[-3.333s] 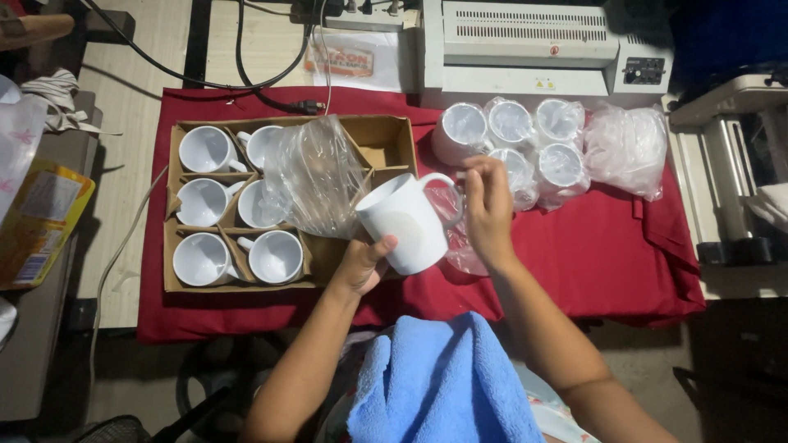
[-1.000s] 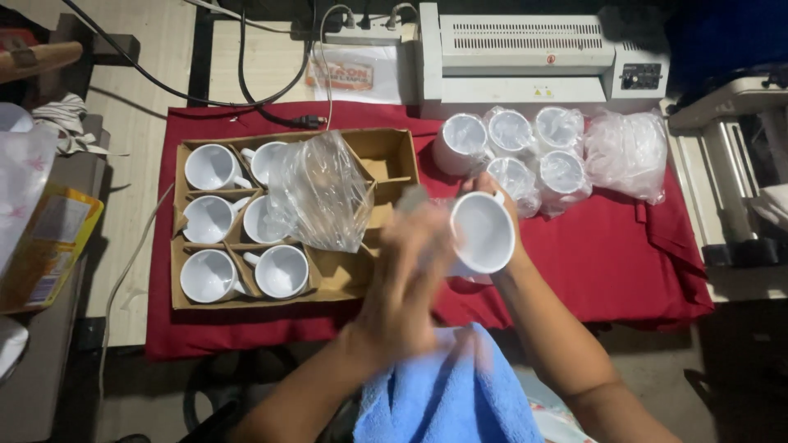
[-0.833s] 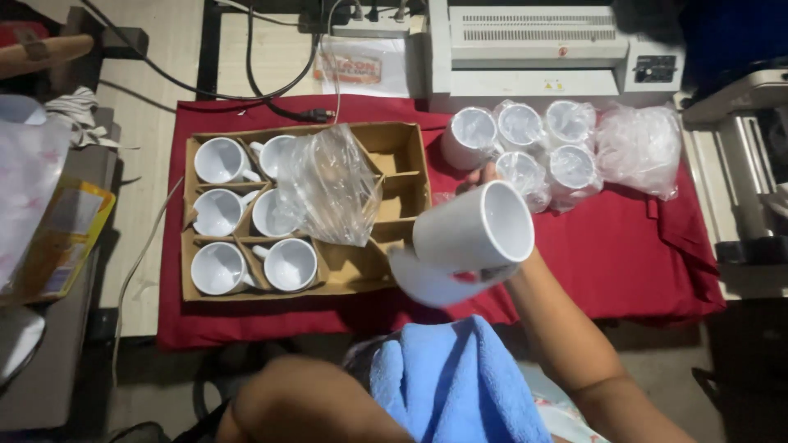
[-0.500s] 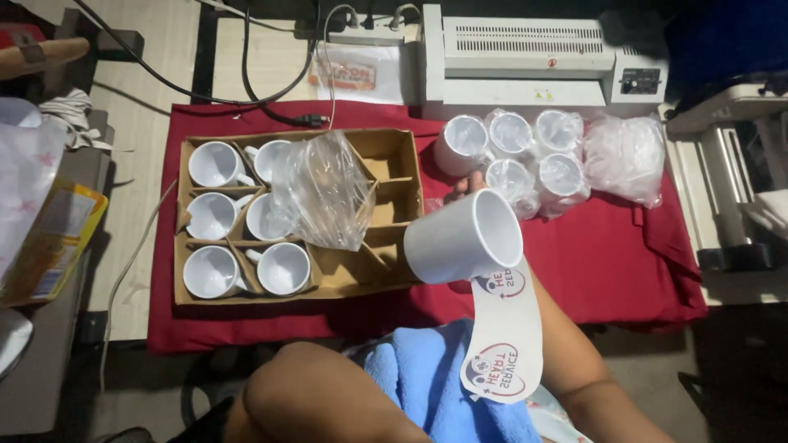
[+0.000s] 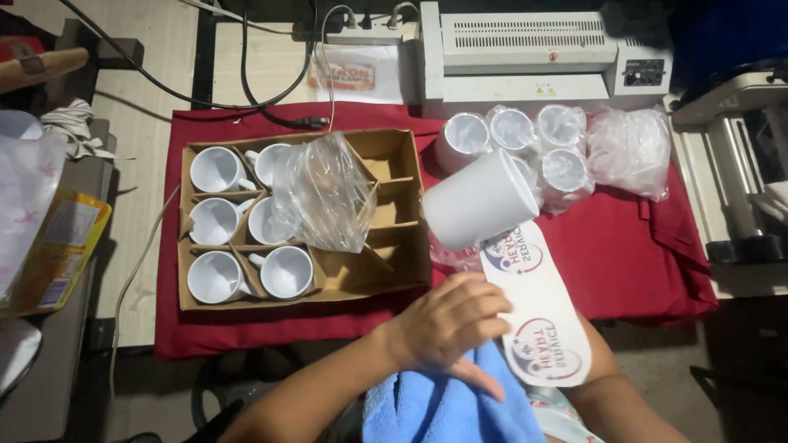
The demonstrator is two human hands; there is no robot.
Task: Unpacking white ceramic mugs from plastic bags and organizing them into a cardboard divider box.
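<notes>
- While the white mug (image 5: 478,201) is held tilted above the red cloth (image 5: 648,246), its printed paper strip (image 5: 538,316) hangs loose beneath it, down towards the person's lap.
- The right hand is almost wholly hidden behind the mug and strip; only its forearm shows at the lower right, so I cannot tell how its fingers sit, though the mug seems to be carried from that side.
- The left hand (image 5: 447,324) hovers over the blue towel (image 5: 447,406), fingers loosely curled and close together, holding nothing, with its fingertips just beside the strip's near edge.
- The cardboard tray (image 5: 406,238) lies to the left, with five bare mugs in its cells and a crumpled clear bag (image 5: 320,201) over the middle.
- More plastic-wrapped mugs (image 5: 538,139) stand just behind the held one, in front of a grey laminator (image 5: 525,41).
- Risk, as I judge it: the strip is free along most of its length, so it could crease, slip askew or drop off the mug.
- The tilted mug could also knock the wrapped mugs behind it, being so near them.
</notes>
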